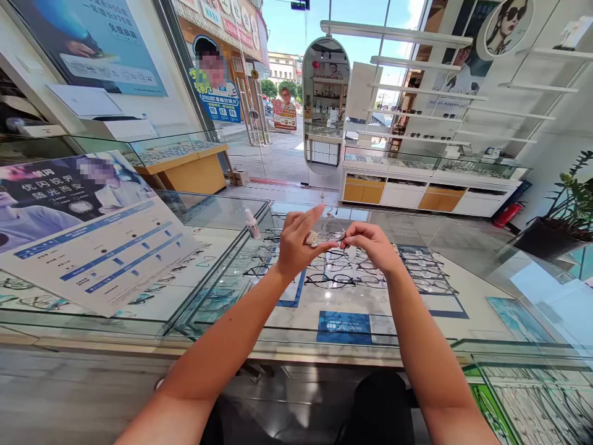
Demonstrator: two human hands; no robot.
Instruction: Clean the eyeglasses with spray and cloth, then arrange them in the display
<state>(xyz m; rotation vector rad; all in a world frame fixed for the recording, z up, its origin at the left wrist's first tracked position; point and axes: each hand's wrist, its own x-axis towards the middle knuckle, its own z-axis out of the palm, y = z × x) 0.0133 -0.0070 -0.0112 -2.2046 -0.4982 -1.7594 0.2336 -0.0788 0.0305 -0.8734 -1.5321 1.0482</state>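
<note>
A thin-framed pair of eyeglasses point(332, 235) is held up above the glass counter, between my two hands. My right hand point(370, 244) pinches its dark edge with thumb and fingertips. My left hand point(298, 244) curves round the other side, its thumb reaching along the frame and its index finger raised. A small pale, crumpled-looking item point(312, 237) shows in the left palm; its kind I cannot make out. Below, inside the case, several dark-framed glasses point(331, 281) lie in rows. A small white bottle point(251, 224) stands on the counter to the left of my hands.
A large printed board point(106, 247) leans on the counter at left. A blue card point(345, 327) lies near the front edge. An oval mirror point(325, 105) stands beyond, beside wall shelves point(426, 96). Another display case point(537, 395) is at lower right, with a potted plant point(563, 216) behind.
</note>
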